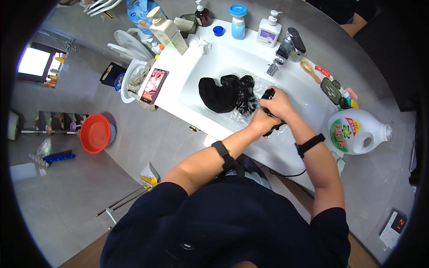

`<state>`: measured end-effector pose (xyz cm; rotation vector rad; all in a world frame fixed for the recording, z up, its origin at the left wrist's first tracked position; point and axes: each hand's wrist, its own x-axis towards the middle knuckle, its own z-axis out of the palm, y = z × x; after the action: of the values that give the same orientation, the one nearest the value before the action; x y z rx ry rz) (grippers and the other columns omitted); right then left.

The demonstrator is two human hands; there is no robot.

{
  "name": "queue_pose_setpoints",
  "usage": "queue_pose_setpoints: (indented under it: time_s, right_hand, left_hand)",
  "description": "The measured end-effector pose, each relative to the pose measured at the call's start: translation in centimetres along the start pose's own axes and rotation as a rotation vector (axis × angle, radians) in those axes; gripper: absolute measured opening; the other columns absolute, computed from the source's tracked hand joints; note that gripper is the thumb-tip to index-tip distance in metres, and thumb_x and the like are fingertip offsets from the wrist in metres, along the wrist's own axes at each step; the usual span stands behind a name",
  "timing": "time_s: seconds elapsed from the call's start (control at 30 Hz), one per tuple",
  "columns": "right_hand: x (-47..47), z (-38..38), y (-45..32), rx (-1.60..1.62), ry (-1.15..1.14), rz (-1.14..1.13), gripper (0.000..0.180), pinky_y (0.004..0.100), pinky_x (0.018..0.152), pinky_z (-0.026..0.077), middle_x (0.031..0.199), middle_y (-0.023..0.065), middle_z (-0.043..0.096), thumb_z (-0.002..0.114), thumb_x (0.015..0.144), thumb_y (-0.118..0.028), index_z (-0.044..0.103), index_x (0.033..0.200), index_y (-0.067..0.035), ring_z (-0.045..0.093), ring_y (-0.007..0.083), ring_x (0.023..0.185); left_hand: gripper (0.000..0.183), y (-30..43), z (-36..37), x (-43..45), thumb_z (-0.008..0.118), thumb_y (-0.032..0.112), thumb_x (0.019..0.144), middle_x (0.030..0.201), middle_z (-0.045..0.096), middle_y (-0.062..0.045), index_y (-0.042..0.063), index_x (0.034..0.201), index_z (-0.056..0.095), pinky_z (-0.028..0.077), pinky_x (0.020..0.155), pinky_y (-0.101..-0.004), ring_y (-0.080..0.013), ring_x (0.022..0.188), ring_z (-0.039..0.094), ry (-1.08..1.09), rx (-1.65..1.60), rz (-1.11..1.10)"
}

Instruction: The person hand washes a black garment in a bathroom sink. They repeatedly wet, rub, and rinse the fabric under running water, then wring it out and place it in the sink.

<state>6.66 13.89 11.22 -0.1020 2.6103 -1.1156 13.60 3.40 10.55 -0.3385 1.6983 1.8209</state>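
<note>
In the white washbasin (207, 60), a bunched black cloth (219, 95) rests in sudsy water, its right part wet and shiny. To the right of it, both my hands grip another wet black piece of cloth (268, 94). My left hand (262, 122) is closed round its lower part, and my right hand (279, 103) is closed round the upper part, close against the other hand. Parts of the cloth stick out above and below my fingers. Above my hands is the chrome faucet (285, 48). Whether water runs from it, I cannot tell.
Pump bottles (269, 30) line the basin's back edge. A phone (154, 86) lies on the left rim. At the right stand a large white detergent jug (355, 131), a wooden brush (310, 71) and a green soap dish (330, 90). A toilet (129, 95) is left of the basin.
</note>
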Motion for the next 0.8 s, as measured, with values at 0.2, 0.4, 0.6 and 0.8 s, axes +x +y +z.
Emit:
queue_pose_setpoints:
  time_s: [0.2,0.4,0.6,0.8]
  right_hand:
    - [-0.5,3.3,1.6,-0.027,-0.005,0.185,0.046,0.0385,0.084,0.052,0.096,0.0195,0.069,0.077,0.066,-0.025,0.063,0.101,0.001,0.067,0.0334,0.091]
    - [-4.4,-0.4,4.2,1.484,-0.103,-0.064,0.065,0.0441,0.106,0.043,0.135,0.0129,0.051,0.064,0.090,-0.043,0.041,0.142,-0.012,0.053,0.0286,0.123]
    - [-6.7,-2.6,2.0,1.385,-0.156,-0.277,0.107,0.0482,0.095,0.050,0.133,0.0159,0.051,0.069,0.077,-0.065,0.014,0.155,-0.015,0.057,0.0330,0.116]
    - [-8.1,-6.5,-3.0,0.960,0.007,-0.012,0.054,0.0306,0.071,0.053,0.095,0.0053,0.058,0.078,0.071,-0.022,0.047,0.114,-0.012,0.061,0.0184,0.080]
  left_hand:
    - [0.024,-3.2,-0.2,0.7,0.073,0.021,0.074,0.072,0.063,-0.005,0.003,0.088,0.065,0.042,0.036,-0.0305,-0.0137,0.051,0.056,0.124,0.090,0.012]
    - [0.025,0.9,0.3,-1.7,0.072,0.020,0.074,0.069,0.061,-0.005,0.003,0.093,0.067,0.043,0.038,-0.0298,-0.0142,0.047,0.054,-0.066,-0.294,0.034]
    - [0.025,4.3,2.1,-4.5,0.071,0.022,0.077,0.065,0.057,-0.006,0.000,0.083,0.062,0.041,0.035,-0.0303,-0.0151,0.042,0.050,-0.131,-0.327,-0.045]
    - [0.027,6.1,1.0,-6.2,0.077,0.021,0.070,0.072,0.062,-0.005,0.004,0.086,0.064,0.043,0.039,-0.0307,-0.0161,0.048,0.053,-0.419,-0.054,0.056]
